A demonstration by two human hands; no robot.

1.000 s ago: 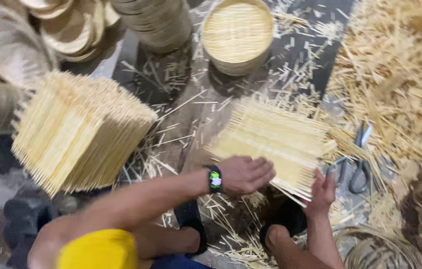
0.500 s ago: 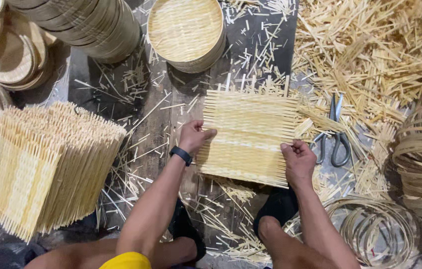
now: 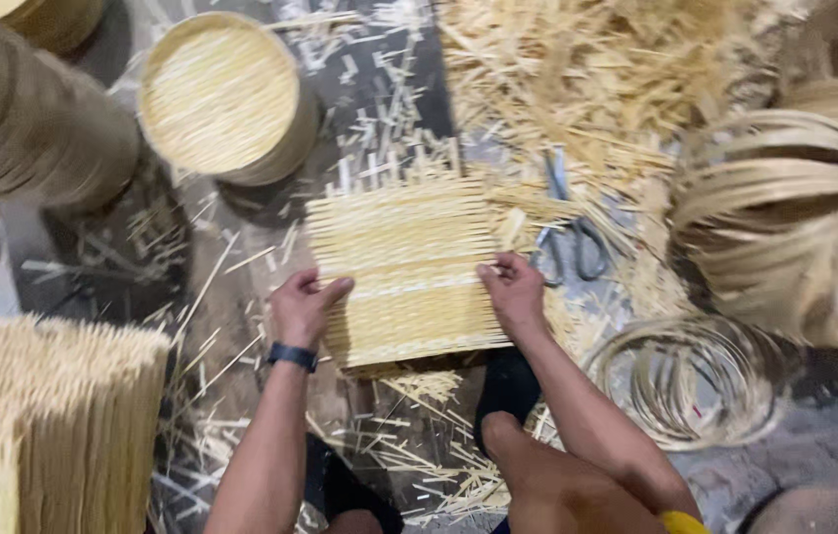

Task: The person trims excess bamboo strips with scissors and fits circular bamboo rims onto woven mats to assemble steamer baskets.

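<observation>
A square woven mat of pale bamboo slats [image 3: 407, 267] lies flat on the dark floor in front of me. My left hand [image 3: 302, 305], with a dark watch on the wrist, grips the mat's left edge. My right hand [image 3: 515, 294] grips its right edge, fingers curled over the slats. Both hands rest on the mat.
Grey scissors [image 3: 565, 232] lie just right of the mat. A round bamboo steamer basket [image 3: 224, 97] stands at the back left, and stacked baskets [image 3: 28, 119] beyond it. A stack of woven mats [image 3: 48, 425] is front left. Bamboo hoops [image 3: 696, 381] and rings [image 3: 794, 198] sit right; loose slivers litter the floor.
The view has shifted, so the mat now sits nearer the centre. Both hands went from resting on the mat to gripping its left and right edges.
</observation>
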